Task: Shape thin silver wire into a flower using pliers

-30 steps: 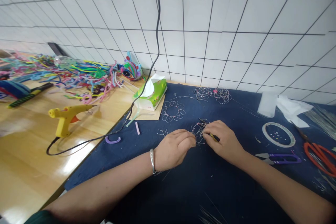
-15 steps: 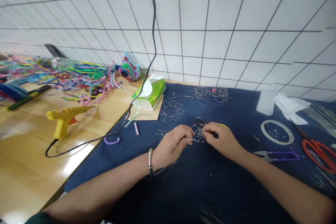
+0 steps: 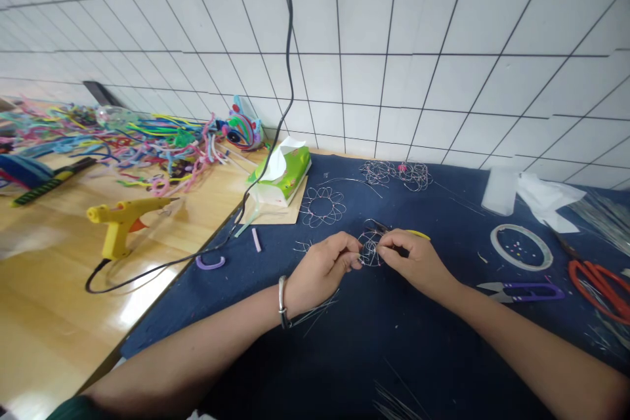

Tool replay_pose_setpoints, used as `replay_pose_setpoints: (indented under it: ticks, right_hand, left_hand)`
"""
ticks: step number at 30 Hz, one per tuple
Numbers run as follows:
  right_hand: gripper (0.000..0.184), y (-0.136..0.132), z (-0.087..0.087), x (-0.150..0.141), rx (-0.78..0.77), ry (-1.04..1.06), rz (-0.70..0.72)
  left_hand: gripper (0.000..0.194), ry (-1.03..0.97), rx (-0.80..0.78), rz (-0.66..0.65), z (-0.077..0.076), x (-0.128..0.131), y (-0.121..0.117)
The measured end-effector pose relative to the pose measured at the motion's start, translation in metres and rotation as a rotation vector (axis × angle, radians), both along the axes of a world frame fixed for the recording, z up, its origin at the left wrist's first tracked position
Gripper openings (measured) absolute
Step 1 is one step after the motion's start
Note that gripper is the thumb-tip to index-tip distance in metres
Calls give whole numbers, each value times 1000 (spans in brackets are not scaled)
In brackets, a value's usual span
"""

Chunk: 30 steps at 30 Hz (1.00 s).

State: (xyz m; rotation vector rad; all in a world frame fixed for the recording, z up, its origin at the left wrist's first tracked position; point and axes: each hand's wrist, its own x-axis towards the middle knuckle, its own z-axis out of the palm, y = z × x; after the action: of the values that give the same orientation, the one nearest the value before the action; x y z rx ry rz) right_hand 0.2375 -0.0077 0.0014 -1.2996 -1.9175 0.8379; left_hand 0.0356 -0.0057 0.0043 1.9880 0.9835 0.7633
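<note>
A small openwork piece of bent silvery wire [image 3: 370, 249] sits between my two hands, above the dark blue cloth [image 3: 344, 341]. My left hand [image 3: 327, 268] pinches its left edge with thumb and forefinger. From the other side, my right hand [image 3: 411, 254] closes thumb and forefinger on its right edge. Just behind my right hand lies a tool with dark jaws, and part of its yellow handle [image 3: 418, 234] shows. Beyond my left hand a flower-shaped wire ring [image 3: 322, 207] rests flat. Two looped wire pieces [image 3: 377, 172] lie farther back.
Purple thread snips [image 3: 529, 291], orange-handled scissors [image 3: 598, 289] and a round dish [image 3: 522, 247] of beads lie at right. A green tissue pack [image 3: 283, 177] stands at back. On the wooden table at left are a yellow glue gun [image 3: 118, 223], its cable and colourful pipe cleaners [image 3: 172, 138].
The wire piece has turned slightly between my fingers, and its loops show at another angle. Both hands keep nearly the same place and still grip it. More of the yellow handle shows.
</note>
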Motion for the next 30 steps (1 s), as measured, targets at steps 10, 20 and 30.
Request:
replay_pose_setpoints:
  ticks: [10,20,30]
  right_hand:
    - [9,-1,-5,0,-29,-3,-23]
    - [9,-2,-5,0,118,104,-10]
    - [6,-4,0,0,141,80,-4]
  left_hand:
    - [9,-15,-21,1,-1,0,3]
    - [10,13,-4,18,-2,0,2]
    - [12,-107,-143,31,-5,1,3]
